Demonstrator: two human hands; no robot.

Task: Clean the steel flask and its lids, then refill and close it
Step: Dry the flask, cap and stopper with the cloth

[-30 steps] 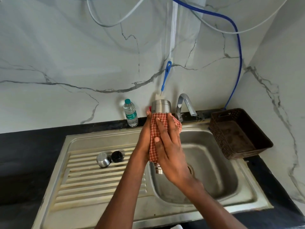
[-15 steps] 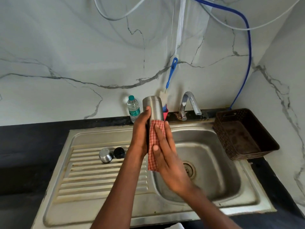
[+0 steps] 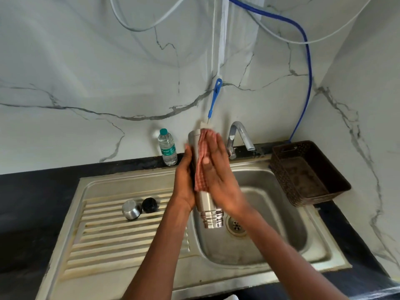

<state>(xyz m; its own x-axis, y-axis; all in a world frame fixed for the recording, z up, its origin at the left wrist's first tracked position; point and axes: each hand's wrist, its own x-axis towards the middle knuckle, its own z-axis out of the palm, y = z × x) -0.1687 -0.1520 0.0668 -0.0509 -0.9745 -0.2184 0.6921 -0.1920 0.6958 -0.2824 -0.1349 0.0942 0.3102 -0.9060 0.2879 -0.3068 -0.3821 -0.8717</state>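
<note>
I hold the steel flask [image 3: 208, 210] upside down over the sink basin [image 3: 279, 215], its threaded open neck pointing down. My left hand [image 3: 184, 180] grips the flask's left side. With my right hand [image 3: 218, 176] I press a red checked cloth [image 3: 202, 161] flat against the flask's body. On the ribbed drainboard [image 3: 121, 241] to the left lie the steel lid [image 3: 131, 210] and, beside it, the black inner lid [image 3: 149, 205].
A small plastic water bottle [image 3: 167, 147] stands on the black counter behind the sink. The tap [image 3: 239, 135] arches over the basin's back edge. A dark brown plastic basket [image 3: 307, 172] sits at the right. A blue-handled brush [image 3: 214, 98] and hoses hang on the marble wall.
My right hand has slid the cloth up the flask towards its base end, and the threaded neck now shows below my hands.
</note>
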